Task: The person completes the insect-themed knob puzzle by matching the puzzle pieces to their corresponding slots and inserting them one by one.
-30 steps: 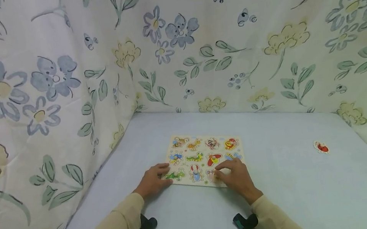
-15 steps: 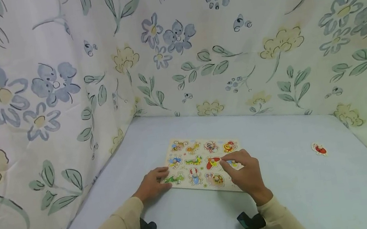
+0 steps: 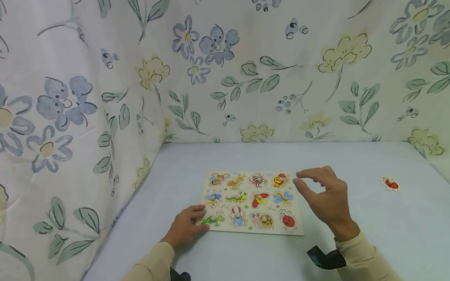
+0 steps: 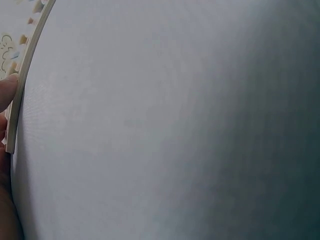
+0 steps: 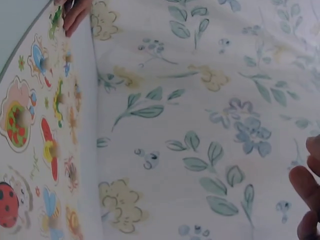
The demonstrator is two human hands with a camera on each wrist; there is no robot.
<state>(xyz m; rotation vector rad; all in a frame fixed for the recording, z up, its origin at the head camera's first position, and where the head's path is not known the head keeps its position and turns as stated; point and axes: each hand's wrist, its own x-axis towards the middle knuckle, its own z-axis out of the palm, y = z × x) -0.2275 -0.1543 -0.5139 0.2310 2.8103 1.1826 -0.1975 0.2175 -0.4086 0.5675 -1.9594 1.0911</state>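
Observation:
A light wooden peg puzzle board (image 3: 277,233) with colourful insect pieces lies on the table, its snail piece (image 3: 262,221) in the near row. At the board's near right corner a ladybug picture (image 3: 288,220) shows. My left hand (image 3: 186,227) holds the board's left edge; in the left wrist view the thumb (image 4: 7,91) lies over the rim. Just right of the board my right hand (image 3: 327,198) hovers with thumb and forefinger spread apart and nothing between them. Farther right, a loose ladybug piece (image 3: 390,183) lies on the table.
The pale table (image 3: 242,271) has a floral curtain (image 3: 245,100) along its back and left side. Dark wrist devices (image 3: 327,259) are strapped below both hands.
My right hand has left the snail piece, lifted and moved right off the board, its thumb and forefinger parting. The left hand stays at the board's edge.

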